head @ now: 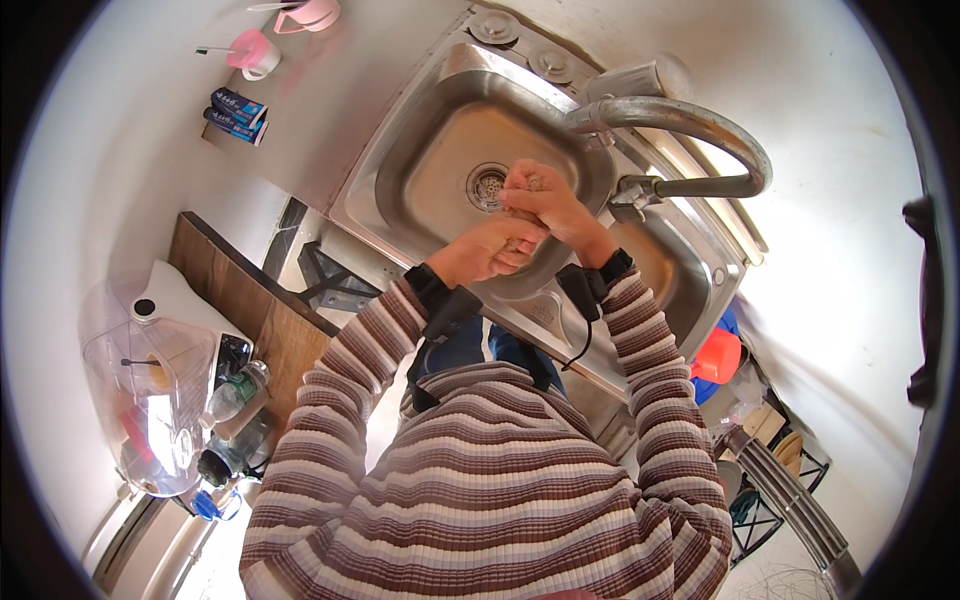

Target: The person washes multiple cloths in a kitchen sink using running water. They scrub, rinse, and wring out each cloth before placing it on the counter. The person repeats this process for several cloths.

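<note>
My left hand [491,247] and my right hand [547,199] meet over a stainless steel sink basin [431,157], near its drain strainer [487,186]. The fingers of both hands are curled, and the hands touch or nearly touch each other. Something may be wrung or held between them, but the fingers hide it and I cannot tell what it is. The metal faucet [697,112] arches to the right of the hands, its end out over the smaller basin [652,262]. Black straps with dark devices circle both wrists.
Toothpaste boxes [240,112] and pink cups [255,52] stand on the ledge at upper left. A wooden shelf [255,300], plastic bottles [236,390] and a clear container [150,375] are at left. A red plastic dipper [718,356] sits right of the sink, above a rack.
</note>
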